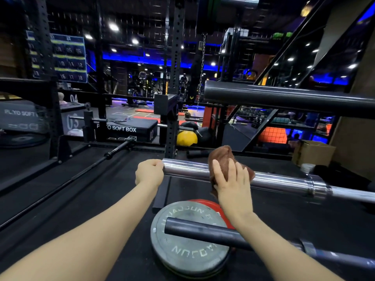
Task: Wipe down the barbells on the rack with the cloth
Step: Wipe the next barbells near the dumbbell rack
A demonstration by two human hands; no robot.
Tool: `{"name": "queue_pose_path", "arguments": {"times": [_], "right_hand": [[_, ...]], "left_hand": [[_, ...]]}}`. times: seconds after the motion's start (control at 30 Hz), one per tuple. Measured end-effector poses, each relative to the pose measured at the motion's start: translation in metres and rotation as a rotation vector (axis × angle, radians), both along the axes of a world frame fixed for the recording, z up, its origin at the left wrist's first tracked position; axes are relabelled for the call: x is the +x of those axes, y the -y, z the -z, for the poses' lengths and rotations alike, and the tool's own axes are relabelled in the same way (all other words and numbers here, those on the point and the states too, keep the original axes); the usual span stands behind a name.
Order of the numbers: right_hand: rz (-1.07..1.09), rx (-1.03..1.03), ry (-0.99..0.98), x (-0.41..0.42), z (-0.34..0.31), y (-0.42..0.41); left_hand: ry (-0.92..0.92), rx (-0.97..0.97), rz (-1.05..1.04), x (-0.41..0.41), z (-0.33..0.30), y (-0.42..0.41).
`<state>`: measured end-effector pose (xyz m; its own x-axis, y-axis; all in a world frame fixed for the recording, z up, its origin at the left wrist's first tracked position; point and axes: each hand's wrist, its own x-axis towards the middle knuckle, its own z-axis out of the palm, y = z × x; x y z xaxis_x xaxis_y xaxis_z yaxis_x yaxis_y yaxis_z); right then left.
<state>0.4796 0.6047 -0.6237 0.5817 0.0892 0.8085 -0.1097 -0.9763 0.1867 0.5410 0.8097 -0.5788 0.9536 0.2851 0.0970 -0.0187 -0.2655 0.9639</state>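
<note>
Presently, items in view:

Chrome bar [284, 179]: middle of three barbells stacked on the rack, lying level, its sleeve end pointing left. Steel, so judged heavy, rigid and slick; it should not need lifting, only steadying at the sleeve tip against rolling.

Cloth [221, 157]: brown, soft, bunched over the chrome sleeve just right of its end. Judged light and limp; best taken with a wrapped palm so it follows the round surface and does not slip off the polished metal.

Right hand [231, 179]: laid over the cloth, fingers spread and curved round it and the sleeve, pressing it on.

Left hand [149, 173]: at the sleeve's end face, fingers curled; it touches the tip, but whether it grips it cannot be told.

Upper bar [284, 96]: dark grey, above and behind the chrome one, untouched.

Lower bar [203, 230]: dark, nearest the camera, passing under the right forearm.

Plates [182, 256]: a grey disc on a red one, on the floor beneath the lower bar.
</note>
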Motion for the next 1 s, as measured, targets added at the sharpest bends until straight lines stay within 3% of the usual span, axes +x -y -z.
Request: {"name": "queue_pose_path", "arguments": {"times": [0.2, 0.33, 0.47, 0.63, 0.87, 1.0], "right_hand": [[-0.134, -0.034, 0.001, 0.048, 0.004, -0.091], [-0.189, 0.012, -0.062, 0.057, -0.008, -0.122], [-0.213, -0.069, -0.041, 0.041, -0.009, -0.082], [-0.048, -0.096, 0.007, 0.003, 0.0, 0.001], [0.113, 0.007, 0.012, -0.052, -0.004, 0.097], [0.209, 0.088, -0.085, -0.073, -0.011, 0.128]], "left_hand": [[0.052, -0.081, 0.09, 0.009, 0.003, -0.008], [-0.013, -0.147, 0.067, 0.008, -0.002, -0.008], [0.014, -0.177, 0.07, -0.001, -0.002, -0.001], [0.027, 0.008, 0.027, -0.014, -0.004, 0.016], [-0.064, 0.196, -0.046, -0.031, -0.014, 0.052], [-0.043, 0.27, -0.083, -0.046, -0.018, 0.077]]}}
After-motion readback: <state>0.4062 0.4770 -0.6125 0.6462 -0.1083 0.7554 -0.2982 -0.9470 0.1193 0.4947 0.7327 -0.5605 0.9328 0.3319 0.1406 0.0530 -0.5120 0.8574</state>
